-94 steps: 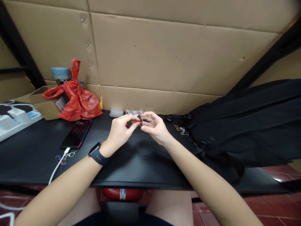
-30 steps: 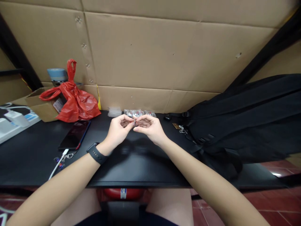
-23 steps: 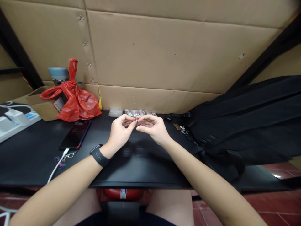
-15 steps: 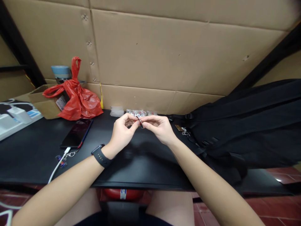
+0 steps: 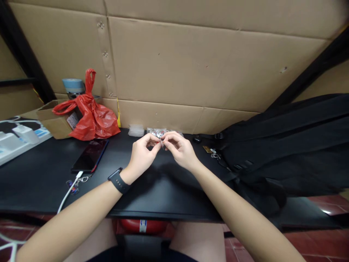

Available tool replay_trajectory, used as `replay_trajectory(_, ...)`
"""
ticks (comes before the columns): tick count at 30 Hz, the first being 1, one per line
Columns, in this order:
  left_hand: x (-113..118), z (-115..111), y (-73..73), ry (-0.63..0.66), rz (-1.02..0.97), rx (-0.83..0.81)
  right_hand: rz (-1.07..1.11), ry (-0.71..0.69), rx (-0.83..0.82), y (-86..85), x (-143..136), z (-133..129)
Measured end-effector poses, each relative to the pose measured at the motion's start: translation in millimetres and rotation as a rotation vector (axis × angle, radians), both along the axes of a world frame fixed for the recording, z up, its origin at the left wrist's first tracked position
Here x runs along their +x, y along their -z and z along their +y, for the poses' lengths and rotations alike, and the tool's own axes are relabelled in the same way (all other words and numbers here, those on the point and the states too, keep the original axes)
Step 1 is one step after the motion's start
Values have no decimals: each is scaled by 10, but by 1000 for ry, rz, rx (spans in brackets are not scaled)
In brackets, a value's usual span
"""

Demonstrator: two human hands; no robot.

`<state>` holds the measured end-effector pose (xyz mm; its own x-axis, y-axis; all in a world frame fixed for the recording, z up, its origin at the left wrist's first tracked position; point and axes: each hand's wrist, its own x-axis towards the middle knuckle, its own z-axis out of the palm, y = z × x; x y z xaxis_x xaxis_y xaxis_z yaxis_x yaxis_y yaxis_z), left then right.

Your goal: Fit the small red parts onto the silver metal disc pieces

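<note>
Above the middle of the black table (image 5: 163, 196), my left hand (image 5: 144, 152) and my right hand (image 5: 181, 150) meet. Between their fingertips is a small thin flat piece (image 5: 161, 142), seen nearly edge-on, with a bit of red beside it; its kind cannot be made out. My left thumb and forefinger pinch it from the left. From the other side, my right thumb and fingers close on it. Just behind the hands lie clear plastic packets (image 5: 155, 131) with small shiny things in them, partly hidden, and a stack of clear plastic pieces (image 5: 136, 130).
At left are a phone (image 5: 90, 155) on a white cable (image 5: 66, 194), a power strip (image 5: 16, 147), a cardboard box (image 5: 54, 118) and a red plastic bag (image 5: 94, 116). A black backpack (image 5: 289, 145) fills the right side. Cardboard (image 5: 177, 65) walls the back.
The thin piece has turned more edge-on between my fingertips. My right hand has shifted slightly left, its fingers more curled. The view has tipped slightly.
</note>
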<state>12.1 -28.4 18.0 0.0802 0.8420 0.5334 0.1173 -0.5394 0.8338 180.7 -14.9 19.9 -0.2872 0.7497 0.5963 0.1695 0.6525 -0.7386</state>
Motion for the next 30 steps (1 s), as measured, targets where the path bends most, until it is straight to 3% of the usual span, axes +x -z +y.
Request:
replay_trajectory(6,-23,9,-55,34,98,57,-124,157,235,52,-30,45)
replay_trajectory(10,-55,34,-90,101,194,171,-174,213,277,37,-8,39)
replay_trajectory(17,-68,93,-91,-146,636,477,-265,219,297,56,-28,17)
replay_trajectory(22,-66,140,-50,-300,751,492,-227,218,224,127,-20,88)
replay_trajectory(30,-99,97,-33,-407,836,513,-240,102,96,186,29,162)
